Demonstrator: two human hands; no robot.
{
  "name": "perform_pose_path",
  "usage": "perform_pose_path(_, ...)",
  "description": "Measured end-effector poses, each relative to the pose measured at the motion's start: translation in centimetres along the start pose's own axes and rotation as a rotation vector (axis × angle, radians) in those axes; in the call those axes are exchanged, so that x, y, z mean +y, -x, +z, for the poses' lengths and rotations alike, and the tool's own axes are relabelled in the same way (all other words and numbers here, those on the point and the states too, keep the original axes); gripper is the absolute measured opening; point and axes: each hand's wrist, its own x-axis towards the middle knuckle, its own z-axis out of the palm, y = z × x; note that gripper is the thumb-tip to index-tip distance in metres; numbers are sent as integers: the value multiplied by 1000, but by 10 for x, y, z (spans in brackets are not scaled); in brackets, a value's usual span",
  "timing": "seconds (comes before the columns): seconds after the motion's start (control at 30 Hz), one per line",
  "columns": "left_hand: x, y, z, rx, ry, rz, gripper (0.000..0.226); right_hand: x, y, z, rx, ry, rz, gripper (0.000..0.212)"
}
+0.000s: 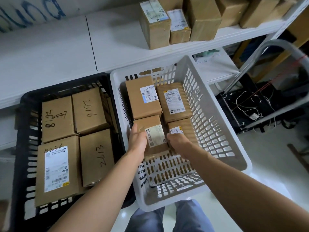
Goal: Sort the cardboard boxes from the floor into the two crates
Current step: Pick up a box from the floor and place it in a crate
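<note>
The brown cardboard boxes (pixel 143 97) look matt and a bit rough, with smooth white paper labels (pixel 56 168). The white crate (pixel 209 118) and the black crate (pixel 28 148) are smooth plastic full of holes. The pale floor (pixel 267 164) is shiny.

Far past our left hand (pixel 138 139) we see a long white shelf (pixel 66 52). A thin dark line (pixel 91 42) runs across it where two boards meet. Behind the shelf, up and to the left, is a pale wall (pixel 87 5) with big blue marks (pixel 30 12) on it. Up and to the right of our right hand (pixel 177 141) is a lower white shelf (pixel 217 69). Further right a bent grey pipe (pixel 274 46) stands up, with a red string (pixel 299 59) round it. Under the pipe sits a black frame (pixel 231 102) with thin white wires (pixel 250 111) on it. The floor (pixel 267 164) to the right of that hand is white and shiny.
</note>
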Motion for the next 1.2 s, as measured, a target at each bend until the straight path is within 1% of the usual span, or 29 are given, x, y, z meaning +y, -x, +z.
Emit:
perform_pose_path(0.03, 4, 3, 1, -9, -5, 58, 56, -6, 6, -7, 35, -13, -44, 31)
perform_pose_path(0.1, 16, 9, 6, -44, 10, 155, 52, -16, 23, -22, 100, -137, -140, 21)
perform_pose_path(0.13, 24, 14, 13, -64, 14, 197, 50, -19, 33, -32, 152, -142, -211, 18)
perform_pose_path(0.2, 38, 25, 31, -136, -9, 279, 46, -21, 54, -57, 277, -149, -273, 15)
perform_pose_path(0.27, 49, 45, 56, -263, -26, 366, 42, -15, 74, -87, 381, -225, -374, 20)
perform_pose_path(0.37, 53, 83, 108, -497, -37, 431, 36, 8, 98, -142, 608, -379, -473, 24)
perform_pose_path(0.47, 41, 135, 164, -692, -78, 454, 32, 49, 120, -202, 788, -548, -458, 34)
perform_pose_path(0.5, 33, 153, 183, -756, -96, 456, 32, 65, 127, -223, 832, -598, -442, 34)
perform_pose_path(0.57, 15, 188, 219, -873, -125, 422, 30, 102, 137, -259, 891, -666, -383, 26)
perform_pose_path(0.63, -10, 216, 254, -951, -178, 374, 27, 142, 142, -290, 935, -709, -311, 22)
perform_pose_path(0.67, -24, 227, 271, -975, -215, 345, 26, 165, 143, -303, 941, -731, -272, 26)
perform_pose_path(0.73, -57, 245, 305, -998, -278, 274, 22, 212, 141, -326, 939, -777, -180, 45)
perform_pose_path(0.77, -74, 252, 322, -997, -312, 244, 20, 235, 139, -337, 927, -804, -142, 51)
perform_pose_path(0.8, -91, 257, 340, -992, -356, 225, 19, 258, 137, -347, 909, -824, -109, 50)
perform_pose_path(0.9, -140, 263, 390, -951, -507, 170, 16, 319, 126, -374, 822, -829, -33, 26)
perform_pose_path(0.93, -155, 262, 404, -942, -566, 153, 11, 336, 120, -382, 790, -837, -15, 23)
perform_pose_path(1.0, -184, 255, 432, -925, -678, 123, 8, 369, 105, -396, 766, -850, 67, 22)
perform_pose_path(1.07, -216, 237, 456, -891, -744, 100, 14, 397, 84, -407, 756, -865, 159, 24)
perform_pose_path(1.2, -271, 186, 491, -821, -881, 58, 15, 451, 27, -405, 644, -971, 344, 33)
